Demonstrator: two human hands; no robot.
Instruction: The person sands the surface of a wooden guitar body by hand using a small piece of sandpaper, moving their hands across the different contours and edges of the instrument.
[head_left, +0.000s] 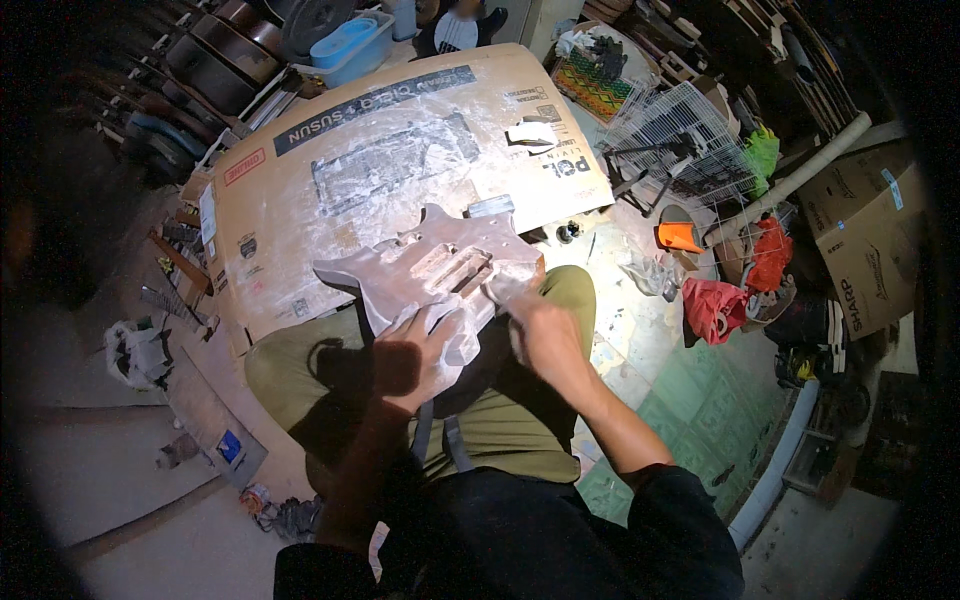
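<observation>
A bare electric guitar body (400,262) lies across my lap, its surface coated in pale dust, with routed cavities in its face. My left hand (418,350) grips its near edge, dusty fingers laid over the wood beside the neck end. At the right edge of the body, my right hand (545,335) is closed, fingers bent and smeared by motion. A pale patch shows at its fingertips against the wood; whether it is a held piece or dust I cannot tell. Just past the body's far edge lies a small grey block (490,206).
A large flat cardboard sheet (270,210), streaked with white dust, spreads ahead, with a folded white piece (532,133) on it. To the right are a wire cage (680,130), an orange object (680,236), a red bag (714,310) and a cardboard box (860,240). A blue tub (350,45) stands far back.
</observation>
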